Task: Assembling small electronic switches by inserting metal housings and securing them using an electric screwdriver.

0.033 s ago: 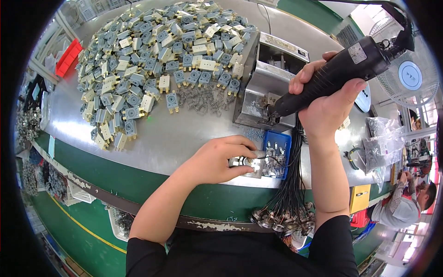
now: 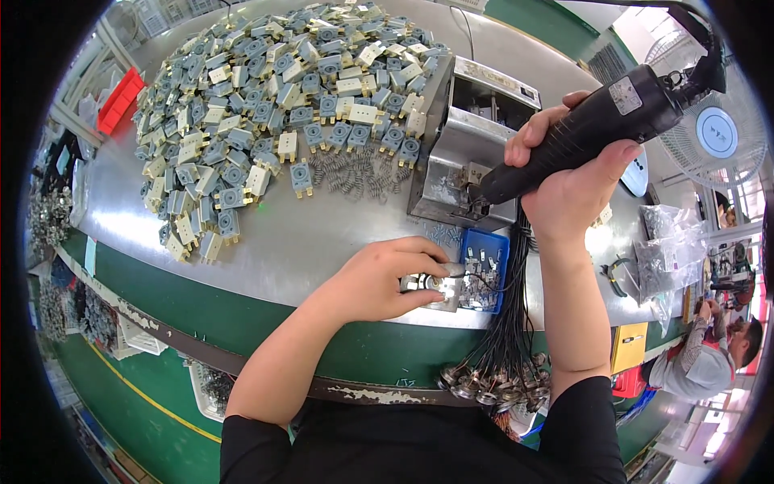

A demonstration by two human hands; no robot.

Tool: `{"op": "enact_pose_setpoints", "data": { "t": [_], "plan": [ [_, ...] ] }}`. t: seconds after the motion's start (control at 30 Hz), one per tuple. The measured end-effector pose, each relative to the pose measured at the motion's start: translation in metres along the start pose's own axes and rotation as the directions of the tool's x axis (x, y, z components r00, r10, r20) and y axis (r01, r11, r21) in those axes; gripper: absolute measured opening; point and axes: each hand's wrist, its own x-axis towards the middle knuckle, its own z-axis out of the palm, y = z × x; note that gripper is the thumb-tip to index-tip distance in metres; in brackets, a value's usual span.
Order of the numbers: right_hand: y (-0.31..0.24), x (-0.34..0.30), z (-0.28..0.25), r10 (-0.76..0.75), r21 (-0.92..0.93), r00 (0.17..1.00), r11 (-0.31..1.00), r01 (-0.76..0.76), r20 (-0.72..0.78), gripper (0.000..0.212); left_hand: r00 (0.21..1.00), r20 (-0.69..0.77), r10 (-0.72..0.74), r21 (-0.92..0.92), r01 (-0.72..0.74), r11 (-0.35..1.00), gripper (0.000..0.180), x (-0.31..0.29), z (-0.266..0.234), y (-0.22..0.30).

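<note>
My right hand (image 2: 568,189) is wrapped round a black electric screwdriver (image 2: 576,133), held slanting down to the left. Its tip meets the front of a metal box-shaped screw feeder (image 2: 468,141); the exact contact is hidden. Low on the table, my left hand (image 2: 385,278) closes its thumb and fingers round a small round metal part with a black wire (image 2: 433,283). That part sits on a small metal block (image 2: 449,300), and the fingers cover much of it. Touching the block's right side is a blue tray (image 2: 502,282) of small metal terminals.
A big heap of grey and cream sockets (image 2: 266,105) fills the left and back of the table. Loose springs (image 2: 355,173) lie before it. Black cables (image 2: 516,323) hang over the front edge. Pliers (image 2: 617,276) and plastic bags (image 2: 669,250) lie right; a co-worker (image 2: 701,363) sits beyond.
</note>
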Motion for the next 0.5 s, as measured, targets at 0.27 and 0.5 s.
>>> {"op": "enact_pose_setpoints", "data": {
  "t": [0.27, 0.5],
  "plan": [
    [-0.013, -0.011, 0.005, 0.129, 0.062, 0.989, 0.989, -0.134, 0.069, 0.102, 1.0, -0.009, 0.003, 0.008, -0.003, 1.0, 0.033, -0.001, 0.001, -0.002],
    [-0.04, -0.045, 0.023, 0.227, 0.317, 0.924, 0.891, -0.324, 0.307, 0.116, 0.999, -0.033, 0.037, 0.035, -0.035, 0.999, 0.031, 0.0, -0.003, -0.003]
  ]
}}
